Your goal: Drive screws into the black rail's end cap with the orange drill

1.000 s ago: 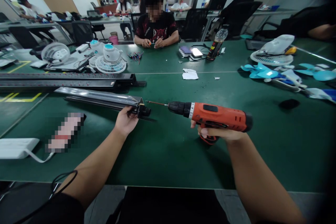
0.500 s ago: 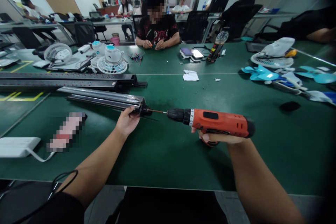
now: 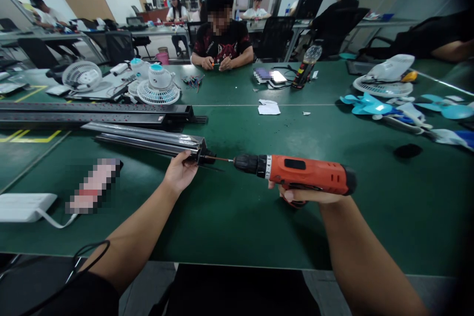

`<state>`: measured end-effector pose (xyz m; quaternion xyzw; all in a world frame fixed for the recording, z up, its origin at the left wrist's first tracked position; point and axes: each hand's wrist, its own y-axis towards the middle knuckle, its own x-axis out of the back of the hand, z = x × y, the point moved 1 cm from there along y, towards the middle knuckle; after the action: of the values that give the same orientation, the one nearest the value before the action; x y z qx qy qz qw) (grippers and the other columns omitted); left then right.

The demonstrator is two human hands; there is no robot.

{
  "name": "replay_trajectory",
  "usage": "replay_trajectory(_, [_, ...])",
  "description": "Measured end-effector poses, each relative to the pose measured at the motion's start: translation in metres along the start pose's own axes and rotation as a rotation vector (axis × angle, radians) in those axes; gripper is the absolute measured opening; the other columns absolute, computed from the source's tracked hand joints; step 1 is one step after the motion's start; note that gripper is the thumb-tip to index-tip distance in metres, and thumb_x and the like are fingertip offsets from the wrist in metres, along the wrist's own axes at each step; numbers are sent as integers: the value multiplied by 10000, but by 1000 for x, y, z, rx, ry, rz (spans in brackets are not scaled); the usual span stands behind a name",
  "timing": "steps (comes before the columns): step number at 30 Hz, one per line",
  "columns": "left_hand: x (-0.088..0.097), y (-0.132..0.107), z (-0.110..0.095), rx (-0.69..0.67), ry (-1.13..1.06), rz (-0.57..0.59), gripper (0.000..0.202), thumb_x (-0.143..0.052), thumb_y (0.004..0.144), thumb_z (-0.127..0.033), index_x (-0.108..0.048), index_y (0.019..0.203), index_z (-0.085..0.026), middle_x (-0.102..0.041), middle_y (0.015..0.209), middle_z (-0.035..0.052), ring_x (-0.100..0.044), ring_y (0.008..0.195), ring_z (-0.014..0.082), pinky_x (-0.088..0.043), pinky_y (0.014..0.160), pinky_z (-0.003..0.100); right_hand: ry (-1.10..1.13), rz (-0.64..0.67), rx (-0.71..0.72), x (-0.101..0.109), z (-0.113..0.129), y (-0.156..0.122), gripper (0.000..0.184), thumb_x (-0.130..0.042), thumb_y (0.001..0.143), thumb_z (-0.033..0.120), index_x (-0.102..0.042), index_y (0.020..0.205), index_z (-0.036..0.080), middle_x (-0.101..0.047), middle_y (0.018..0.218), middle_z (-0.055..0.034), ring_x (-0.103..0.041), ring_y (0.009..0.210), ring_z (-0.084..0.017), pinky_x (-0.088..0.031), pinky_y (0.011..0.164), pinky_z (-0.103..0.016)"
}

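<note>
My left hand [image 3: 180, 172] grips the near end of a long metal rail [image 3: 148, 140] that lies on the green table [image 3: 237, 217] and runs off to the left. My right hand [image 3: 301, 194] is closed round the handle of an orange and black cordless drill [image 3: 300, 175]. The drill points left and its thin bit touches the black end cap of the rail, just right of my left fingers.
Two longer black rails [image 3: 96, 113] lie behind. A white power strip [image 3: 25, 207] sits at the near left. Small white fans [image 3: 157, 86] and fan parts [image 3: 385, 84] stand at both sides. A person sits across the table; a bottle [image 3: 307, 65] and paper scraps [image 3: 268, 107] lie between.
The drill has moved left and slightly down, bringing the bit from a gap away up against the rail's end cap. My left hand has kept its hold on the rail.
</note>
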<state>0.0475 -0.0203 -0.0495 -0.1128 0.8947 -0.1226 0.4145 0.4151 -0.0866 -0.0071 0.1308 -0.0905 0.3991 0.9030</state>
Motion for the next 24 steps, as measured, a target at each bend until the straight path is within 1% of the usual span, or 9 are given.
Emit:
replay_trajectory(2, [-1,0,0,1,2,0,307,-794,705,4,-560,684,-194,-562,567,-95,-450,431,41,-505,552,190,-16,0,30,0,1,1,230,-707,1027,209,-708,1256,192,-705,761,27,-665,534,-106,-606,524,-234])
replay_trajectory(6, [-1,-1,0,2,5,-3,348,-798,716,-4,-516,656,-199,-479,511,-107,-442,425,43,-518,564,185,-82,-7,115,-1,6,5,241,-711,1022,182,-716,1263,179,-722,782,15,-681,573,-107,-627,573,-232])
replay_trajectory(11, [1,-1,1,6,3,9,350,-796,726,-18,-509,635,-197,-427,482,-107,-448,436,48,-536,600,189,-94,-19,126,-2,10,7,225,-684,1048,228,-704,1266,175,-716,782,9,-663,558,-104,-597,527,-217])
replay_trajectory(14, [1,0,1,-9,5,37,325,-814,709,-21,-543,665,-194,-493,527,-103,-457,450,46,-531,603,191,-99,-8,124,-2,9,6,204,-688,1049,238,-709,1243,176,-718,781,8,-660,553,-105,-618,551,-232])
replay_trajectory(19, [1,0,1,-28,7,72,275,-816,698,6,-628,743,-190,-650,666,-73,-556,539,59,-543,650,202,-110,15,90,-3,10,5,223,-661,1068,225,-692,1288,210,-702,783,20,-671,552,-108,-609,526,-225])
replay_trajectory(22, [1,0,2,-49,-6,82,302,-823,690,24,-610,720,-189,-649,671,-79,-542,531,46,-530,645,189,-178,-16,165,-5,13,5,253,-679,1057,199,-701,1306,238,-686,765,38,-661,550,-97,-615,562,-223])
replay_trajectory(24, [1,-1,2,-52,-4,85,292,-825,697,22,-622,720,-187,-638,655,-80,-543,528,49,-545,667,200,-213,-27,198,-7,15,6,260,-686,1056,201,-706,1312,245,-685,764,39,-651,545,-93,-609,564,-221])
